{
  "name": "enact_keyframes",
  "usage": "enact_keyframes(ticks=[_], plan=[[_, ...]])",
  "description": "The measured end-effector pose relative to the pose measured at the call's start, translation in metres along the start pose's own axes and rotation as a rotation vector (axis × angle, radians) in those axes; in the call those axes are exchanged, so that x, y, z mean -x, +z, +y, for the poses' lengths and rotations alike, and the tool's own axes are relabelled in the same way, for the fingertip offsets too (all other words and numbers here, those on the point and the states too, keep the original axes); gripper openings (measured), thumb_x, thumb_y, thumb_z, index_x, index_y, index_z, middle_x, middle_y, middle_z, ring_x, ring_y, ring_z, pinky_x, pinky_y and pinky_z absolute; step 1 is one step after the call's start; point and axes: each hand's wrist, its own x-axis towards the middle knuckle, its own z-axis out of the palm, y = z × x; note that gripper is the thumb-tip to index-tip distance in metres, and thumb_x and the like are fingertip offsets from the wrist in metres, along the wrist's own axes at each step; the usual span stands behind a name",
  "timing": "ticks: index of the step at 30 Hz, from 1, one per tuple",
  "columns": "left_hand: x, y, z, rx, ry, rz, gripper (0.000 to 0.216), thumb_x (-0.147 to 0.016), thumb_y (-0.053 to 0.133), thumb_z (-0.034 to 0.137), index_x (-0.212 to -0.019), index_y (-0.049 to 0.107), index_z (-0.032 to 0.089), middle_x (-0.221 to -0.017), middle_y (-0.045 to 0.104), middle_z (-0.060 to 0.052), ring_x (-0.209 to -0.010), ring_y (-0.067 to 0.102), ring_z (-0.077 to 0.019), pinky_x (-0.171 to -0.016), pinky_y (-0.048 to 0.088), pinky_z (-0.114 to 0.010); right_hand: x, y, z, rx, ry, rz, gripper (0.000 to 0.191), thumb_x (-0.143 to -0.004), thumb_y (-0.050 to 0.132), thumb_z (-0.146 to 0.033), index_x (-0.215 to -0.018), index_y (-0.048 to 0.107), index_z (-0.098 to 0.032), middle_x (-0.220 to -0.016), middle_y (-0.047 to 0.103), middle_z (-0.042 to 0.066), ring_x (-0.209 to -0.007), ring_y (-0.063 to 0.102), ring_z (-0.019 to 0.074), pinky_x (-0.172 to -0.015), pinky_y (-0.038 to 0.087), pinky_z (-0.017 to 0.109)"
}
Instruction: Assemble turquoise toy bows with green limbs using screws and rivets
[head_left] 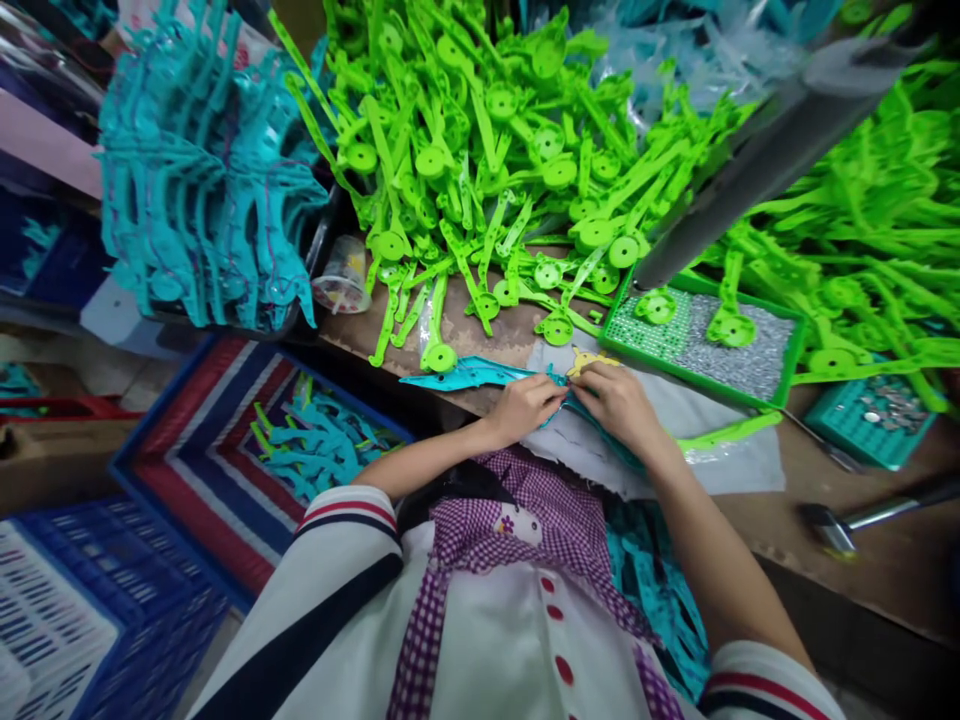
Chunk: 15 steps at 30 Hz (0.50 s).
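Observation:
A long teal plastic part [469, 373] lies across the table's front edge, over a grey cloth [720, 470]. My left hand [525, 408] is closed on it, with fingertips pinched near its middle. Beside it, my right hand [619, 405] is also closed, thumb and fingers pressed together at the same teal part. Whether something small sits between those fingertips is hidden. A yellow shape [592, 357] on the cloth shows just behind my right fingers. One lime-green plastic part [731, 432] rests on the cloth to the right.
Lime-green parts [480, 130] are heaped at the back. Teal parts [210, 190] stand stacked at left, near a plastic cup [343, 277]. A green tray [784, 375] of small metal pieces, a teal basket [870, 425], a hammer [832, 528] and a grey post [772, 165] are at right.

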Motion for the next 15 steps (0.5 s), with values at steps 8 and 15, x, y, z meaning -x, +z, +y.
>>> enact_keyframes(ticks=[8,15], plan=[[-0.003,0.001,0.001,-0.052,0.0,-0.055,0.018,-0.101,0.058,0.023,-0.105,0.073,0.015,-0.093,0.072,-0.006,-0.09,0.071,-0.0176,-0.08,0.058,-0.029,-0.003,-0.002,-0.004,0.073,-0.004,-0.037,0.026,-0.1,0.048,-0.026,-0.083,0.066,-0.019,-0.086,0.065,0.008,-0.081,0.061,0.0207,-0.072,0.043,0.031],[-0.002,0.001,0.001,-0.051,-0.038,-0.091,0.017,-0.101,0.058,0.023,-0.106,0.072,0.015,-0.096,0.07,-0.006,-0.093,0.07,-0.018,-0.082,0.057,-0.029,-0.007,-0.007,-0.009,0.221,-0.041,-0.177,0.025,-0.1,0.045,-0.023,-0.089,0.067,-0.019,-0.09,0.067,0.01,-0.083,0.059,0.0213,-0.068,0.038,0.033]])
